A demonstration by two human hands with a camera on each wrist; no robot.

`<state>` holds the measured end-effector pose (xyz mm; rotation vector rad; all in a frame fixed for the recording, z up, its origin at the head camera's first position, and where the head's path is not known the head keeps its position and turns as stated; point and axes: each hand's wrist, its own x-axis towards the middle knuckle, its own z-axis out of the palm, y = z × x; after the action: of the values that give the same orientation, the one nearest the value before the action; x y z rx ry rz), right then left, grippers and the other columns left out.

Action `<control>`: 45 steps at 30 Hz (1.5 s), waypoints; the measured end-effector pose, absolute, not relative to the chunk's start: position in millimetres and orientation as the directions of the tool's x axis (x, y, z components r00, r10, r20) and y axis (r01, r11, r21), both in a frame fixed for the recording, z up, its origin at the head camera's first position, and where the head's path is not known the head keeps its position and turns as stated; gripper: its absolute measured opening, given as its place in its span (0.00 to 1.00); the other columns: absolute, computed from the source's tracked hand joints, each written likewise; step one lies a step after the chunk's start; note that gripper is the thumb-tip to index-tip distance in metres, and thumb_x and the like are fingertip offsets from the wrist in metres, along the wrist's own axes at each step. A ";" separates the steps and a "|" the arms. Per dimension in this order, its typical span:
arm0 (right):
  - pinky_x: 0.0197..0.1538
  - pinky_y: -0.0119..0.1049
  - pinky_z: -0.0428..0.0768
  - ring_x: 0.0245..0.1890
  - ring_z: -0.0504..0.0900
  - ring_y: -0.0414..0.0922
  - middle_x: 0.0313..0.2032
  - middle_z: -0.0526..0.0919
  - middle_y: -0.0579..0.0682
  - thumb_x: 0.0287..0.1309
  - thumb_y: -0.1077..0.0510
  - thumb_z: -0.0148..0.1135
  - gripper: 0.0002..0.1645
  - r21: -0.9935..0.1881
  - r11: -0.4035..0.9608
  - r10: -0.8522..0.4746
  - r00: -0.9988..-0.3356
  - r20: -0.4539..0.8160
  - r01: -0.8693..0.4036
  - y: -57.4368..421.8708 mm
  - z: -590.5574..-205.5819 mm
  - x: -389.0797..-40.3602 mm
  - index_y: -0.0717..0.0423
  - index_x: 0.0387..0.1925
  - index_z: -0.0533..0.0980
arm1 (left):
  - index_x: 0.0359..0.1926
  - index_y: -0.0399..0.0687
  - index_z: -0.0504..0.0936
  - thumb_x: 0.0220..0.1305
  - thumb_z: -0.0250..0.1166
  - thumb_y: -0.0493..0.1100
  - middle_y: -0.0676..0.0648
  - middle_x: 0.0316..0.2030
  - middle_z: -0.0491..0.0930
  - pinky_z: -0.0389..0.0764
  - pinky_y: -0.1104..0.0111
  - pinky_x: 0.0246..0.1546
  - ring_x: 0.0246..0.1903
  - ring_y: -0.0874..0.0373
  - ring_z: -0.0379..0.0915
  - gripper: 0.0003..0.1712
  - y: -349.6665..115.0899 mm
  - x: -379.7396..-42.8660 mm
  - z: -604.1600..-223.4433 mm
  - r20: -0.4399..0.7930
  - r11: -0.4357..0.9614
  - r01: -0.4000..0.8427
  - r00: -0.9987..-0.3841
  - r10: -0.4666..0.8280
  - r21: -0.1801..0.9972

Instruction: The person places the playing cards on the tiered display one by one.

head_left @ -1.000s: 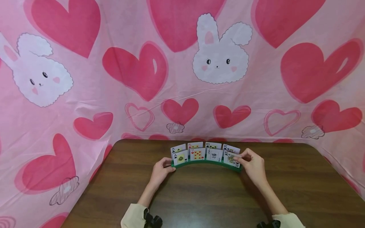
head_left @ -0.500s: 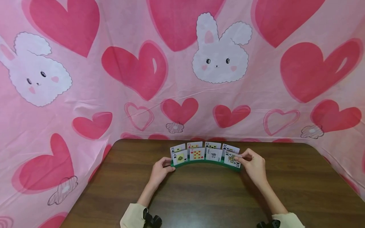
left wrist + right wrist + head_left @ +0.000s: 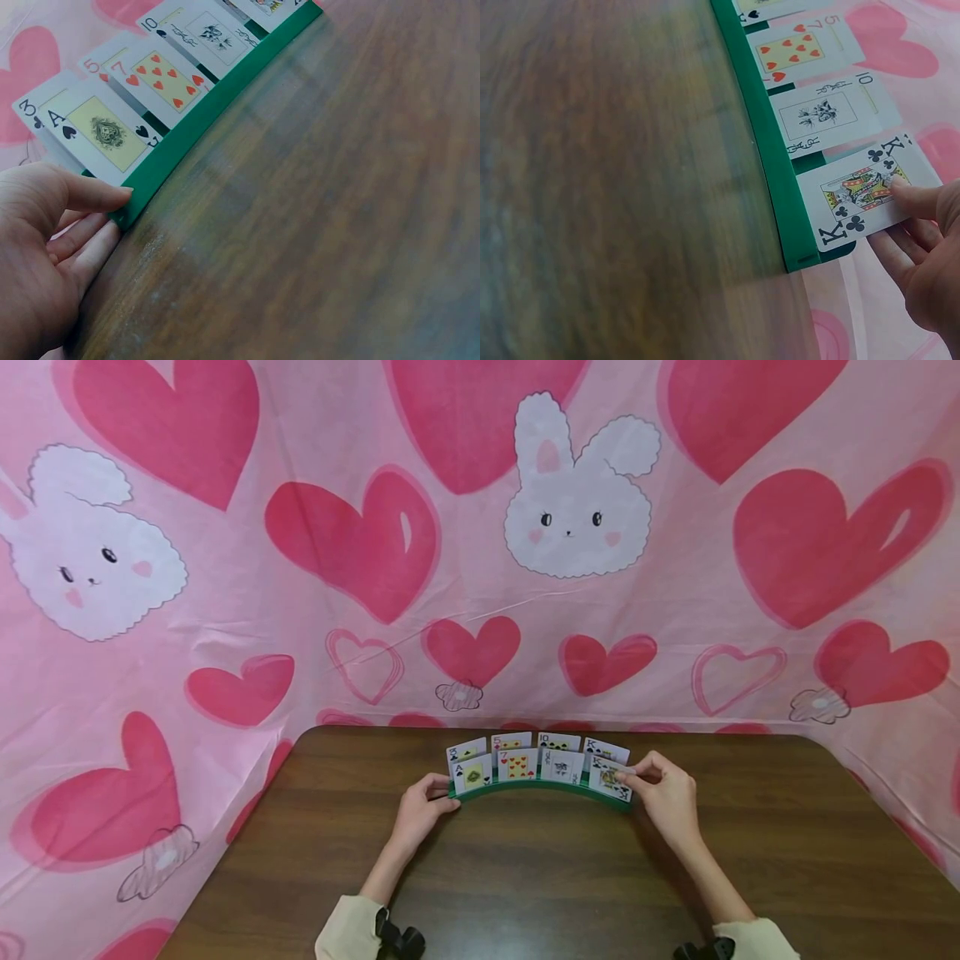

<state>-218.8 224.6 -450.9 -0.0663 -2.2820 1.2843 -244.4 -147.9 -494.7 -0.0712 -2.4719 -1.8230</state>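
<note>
A curved green card holder stands near the table's far edge, with two rows of playing cards upright in it. My left hand grips its left end, thumb on the front and fingers below. At the right end, my right hand pinches the king of clubs, thumb on its face and fingers behind; the card's lower edge is at the front slot. Beside it in the front row stand a joker, the seven of hearts and the ace of spades.
Behind the front row, a three, a red five, a ten and another king are partly covered. The brown wooden table reaches toward me. A pink cloth with hearts and rabbits hangs behind it.
The view has shifted very slightly. Both hands keep their places on the holder and the king of clubs.
</note>
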 end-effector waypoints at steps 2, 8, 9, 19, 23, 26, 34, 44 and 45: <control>0.33 0.23 0.72 0.29 0.80 0.30 0.32 0.90 0.56 0.52 0.64 0.80 0.12 -0.812 0.548 0.288 -0.866 0.409 -0.201 224.6 -450.9 -218.9 0.58 0.25 0.81 | 0.48 0.34 0.84 0.57 0.73 0.30 0.39 0.43 0.87 0.78 0.64 0.46 0.46 0.48 0.82 0.16 -148.3 -244.4 -495.0 0.087 0.301 0.083 -0.996 0.000 0.950; 0.33 0.23 0.73 0.28 0.80 0.30 0.31 0.90 0.56 0.52 0.65 0.80 0.12 -0.818 0.536 0.283 -0.868 0.408 -0.209 224.5 -451.9 -219.4 0.58 0.25 0.80 | 0.48 0.33 0.84 0.57 0.73 0.31 0.39 0.44 0.87 0.78 0.64 0.45 0.46 0.48 0.82 0.17 -149.0 -244.9 -495.9 0.097 0.298 0.095 -0.995 0.009 0.950; 0.33 0.23 0.72 0.28 0.80 0.30 0.31 0.90 0.56 0.51 0.65 0.80 0.12 -0.818 0.535 0.283 -0.868 0.407 -0.209 224.5 -452.3 -219.4 0.58 0.25 0.80 | 0.48 0.33 0.84 0.57 0.73 0.31 0.39 0.44 0.87 0.78 0.64 0.45 0.46 0.48 0.82 0.17 -149.0 -245.0 -495.9 0.097 0.295 0.096 -0.995 0.009 0.951; 0.33 0.23 0.72 0.28 0.79 0.31 0.31 0.90 0.55 0.52 0.64 0.80 0.13 -0.829 0.522 0.291 -0.873 0.392 -0.199 223.7 -455.7 -219.6 0.58 0.24 0.80 | 0.48 0.33 0.84 0.57 0.73 0.31 0.38 0.44 0.87 0.78 0.64 0.45 0.47 0.47 0.82 0.17 -148.8 -244.4 -495.7 0.091 0.283 0.090 -0.996 0.009 0.955; 0.33 0.24 0.72 0.28 0.79 0.31 0.31 0.90 0.55 0.52 0.64 0.80 0.13 -0.839 0.511 0.294 -0.879 0.376 -0.188 222.8 -454.8 -219.8 0.59 0.25 0.80 | 0.48 0.33 0.84 0.57 0.73 0.31 0.39 0.44 0.87 0.77 0.64 0.45 0.47 0.48 0.82 0.17 -148.5 -244.4 -495.0 0.087 0.283 0.085 -0.996 0.007 0.955; 0.31 0.25 0.72 0.27 0.79 0.31 0.31 0.90 0.55 0.53 0.63 0.80 0.13 -0.846 0.500 0.296 -0.882 0.366 -0.183 222.0 -454.1 -219.7 0.59 0.25 0.79 | 0.48 0.33 0.84 0.57 0.73 0.31 0.39 0.44 0.87 0.77 0.64 0.46 0.47 0.48 0.82 0.17 -148.1 -243.9 -494.3 0.080 0.283 0.078 -0.997 0.004 0.956; 0.29 0.26 0.74 0.26 0.79 0.33 0.29 0.89 0.53 0.53 0.63 0.80 0.14 -0.859 0.481 0.297 -0.890 0.347 -0.175 221.8 -454.9 -219.5 0.60 0.25 0.79 | 0.49 0.33 0.84 0.58 0.72 0.31 0.38 0.44 0.87 0.77 0.64 0.46 0.47 0.47 0.82 0.17 -148.6 -243.4 -494.3 0.086 0.287 0.086 -0.996 0.014 0.954; 0.29 0.26 0.74 0.26 0.78 0.33 0.29 0.89 0.54 0.54 0.62 0.80 0.14 -0.869 0.471 0.301 -0.898 0.322 -0.154 221.7 -454.3 -219.8 0.61 0.26 0.78 | 0.48 0.33 0.84 0.56 0.73 0.31 0.39 0.43 0.87 0.77 0.64 0.45 0.47 0.48 0.82 0.17 -148.2 -243.9 -494.1 0.088 0.288 0.087 -0.996 0.008 0.954; 0.29 0.26 0.74 0.26 0.78 0.32 0.29 0.89 0.54 0.54 0.62 0.80 0.14 -0.870 0.470 0.301 -0.898 0.319 -0.152 221.6 -454.1 -219.7 0.61 0.26 0.79 | 0.48 0.33 0.84 0.56 0.73 0.31 0.39 0.44 0.87 0.77 0.64 0.45 0.47 0.48 0.82 0.17 -148.2 -244.0 -493.9 0.086 0.286 0.085 -0.996 0.007 0.954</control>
<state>-219.7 221.6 -454.1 -0.1247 -2.2900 1.4183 -244.0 -148.2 -493.9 -0.0876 -2.4662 -1.8367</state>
